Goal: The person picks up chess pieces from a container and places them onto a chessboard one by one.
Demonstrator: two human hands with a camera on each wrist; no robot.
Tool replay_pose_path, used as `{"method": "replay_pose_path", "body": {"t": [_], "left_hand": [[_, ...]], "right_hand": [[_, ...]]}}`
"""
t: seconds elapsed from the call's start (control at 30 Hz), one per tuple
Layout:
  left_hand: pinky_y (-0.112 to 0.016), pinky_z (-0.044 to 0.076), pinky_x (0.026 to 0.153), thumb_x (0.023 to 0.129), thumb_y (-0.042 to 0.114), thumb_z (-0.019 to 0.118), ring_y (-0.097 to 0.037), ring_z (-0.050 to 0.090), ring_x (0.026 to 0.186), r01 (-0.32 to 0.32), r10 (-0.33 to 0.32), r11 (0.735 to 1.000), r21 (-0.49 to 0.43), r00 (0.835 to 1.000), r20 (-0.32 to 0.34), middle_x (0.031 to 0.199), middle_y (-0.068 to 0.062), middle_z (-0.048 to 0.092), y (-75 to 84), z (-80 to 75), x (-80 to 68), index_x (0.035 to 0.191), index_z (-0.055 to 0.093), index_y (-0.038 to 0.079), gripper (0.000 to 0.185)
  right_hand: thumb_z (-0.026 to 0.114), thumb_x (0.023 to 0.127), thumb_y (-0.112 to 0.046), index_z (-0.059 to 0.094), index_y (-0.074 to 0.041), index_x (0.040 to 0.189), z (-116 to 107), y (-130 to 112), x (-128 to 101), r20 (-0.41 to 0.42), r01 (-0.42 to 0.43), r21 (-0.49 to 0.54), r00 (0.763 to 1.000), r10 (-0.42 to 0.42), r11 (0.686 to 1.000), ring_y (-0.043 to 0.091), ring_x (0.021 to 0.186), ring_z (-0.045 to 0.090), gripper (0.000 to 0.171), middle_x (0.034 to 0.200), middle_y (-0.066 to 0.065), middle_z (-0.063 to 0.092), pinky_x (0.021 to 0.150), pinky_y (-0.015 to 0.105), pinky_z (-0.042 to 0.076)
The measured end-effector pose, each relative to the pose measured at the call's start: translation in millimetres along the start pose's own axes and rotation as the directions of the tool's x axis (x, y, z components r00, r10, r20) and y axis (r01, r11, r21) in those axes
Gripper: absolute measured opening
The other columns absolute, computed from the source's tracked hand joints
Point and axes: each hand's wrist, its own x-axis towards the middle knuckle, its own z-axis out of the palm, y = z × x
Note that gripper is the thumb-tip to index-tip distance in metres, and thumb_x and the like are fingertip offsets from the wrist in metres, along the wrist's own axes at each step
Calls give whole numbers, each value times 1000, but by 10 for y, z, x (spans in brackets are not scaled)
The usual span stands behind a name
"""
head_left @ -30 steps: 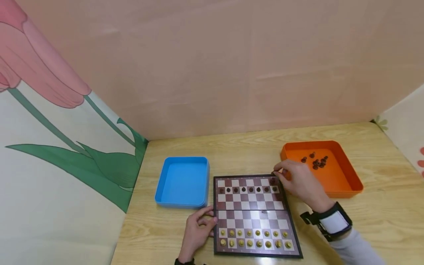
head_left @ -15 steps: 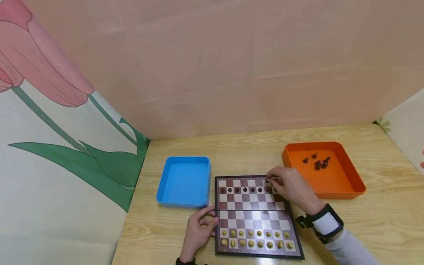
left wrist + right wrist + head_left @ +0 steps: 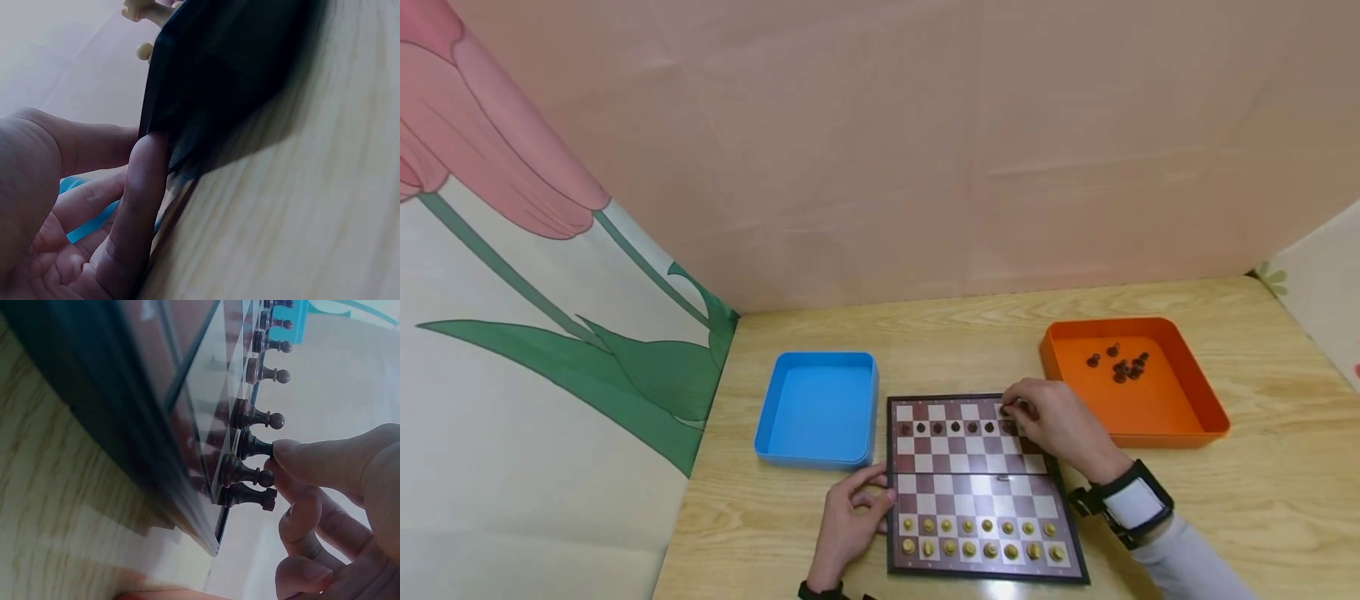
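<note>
A dark-framed chessboard (image 3: pixel 936 504) lies on the table, with a row of dark pawns near its far side and two rows of gold pieces near its front. My left hand (image 3: pixel 850 521) pinches the board's left edge; in the left wrist view a thumb and finger (image 3: pixel 142 178) grip its black rim. At the far right corner my right hand (image 3: pixel 1063 425) pinches the top of a dark chess piece (image 3: pixel 255 445), whose base is at the back-row square beside a dark rook (image 3: pixel 253 497). Its top is hidden by the fingertips.
An orange tray (image 3: pixel 1168 408) right of the board holds several dark pieces (image 3: pixel 1127 369). Left of the board stands a blue tray (image 3: pixel 820 408). A pink curtain (image 3: pixel 880 167) rises behind the wooden table (image 3: pixel 955 333).
My right hand has moved left from the board's far right corner and brought the dark piece down to the square beside the rook. The left hand keeps its grip on the board.
</note>
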Motion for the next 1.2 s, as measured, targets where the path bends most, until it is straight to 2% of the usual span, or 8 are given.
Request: {"method": "replay_pose_path", "body": {"t": [0.47, 0.7, 0.97, 1.13, 1.2], "left_hand": [[-31, 67, 56, 96, 12, 80, -10, 70, 70, -26, 26, 1000, -14, 1000, 7, 118, -17, 70, -4, -3, -12, 140, 68, 4, 46], [-32, 68, 57, 96, 12, 81, -11, 70, 71, -9, 9, 1000, -6, 1000, 4, 118, -15, 70, 5, -3, -8, 140, 69, 5, 46], [-34, 68, 59, 94, 11, 81, -14, 71, 73, 4, -4, 1000, -1, 1000, -1, 118, -14, 71, 34, -10, 9, 140, 68, 5, 48], [-35, 69, 60, 94, 12, 82, -15, 70, 74, 38, -38, 999, -12, 999, -6, 118, -13, 70, 36, -7, -14, 140, 69, 6, 48], [-35, 69, 60, 94, 13, 82, -16, 70, 75, 52, -52, 999, -16, 999, -5, 118, -13, 70, 36, -3, -24, 140, 69, 7, 48]], "right_hand": [[83, 90, -1, 81, -10, 107, -32, -8, -8, 37, -32, -4, 999, 32, 999, 12, 77, 62, 19, 100, 4, 78, 69, 33, 64], [83, 91, -2, 80, -10, 108, -110, -22, -16, 39, -43, 17, 998, 43, 999, 13, 78, 62, 20, 100, 4, 77, 67, 28, 62], [84, 90, -3, 78, -8, 107, -296, 83, -69, -90, -48, 15, 995, 49, 999, 18, 71, 55, 19, 100, 7, 73, 53, 21, 47], [86, 86, 1, 78, -6, 104, -392, 266, -136, -191, -18, -13, 982, 15, 1000, 19, 73, 57, 21, 100, 9, 73, 54, 22, 52], [86, 84, 2, 79, -5, 103, -433, 367, -174, -227, -12, -23, 974, 6, 1000, 19, 72, 57, 21, 99, 10, 73, 54, 22, 51]]}}
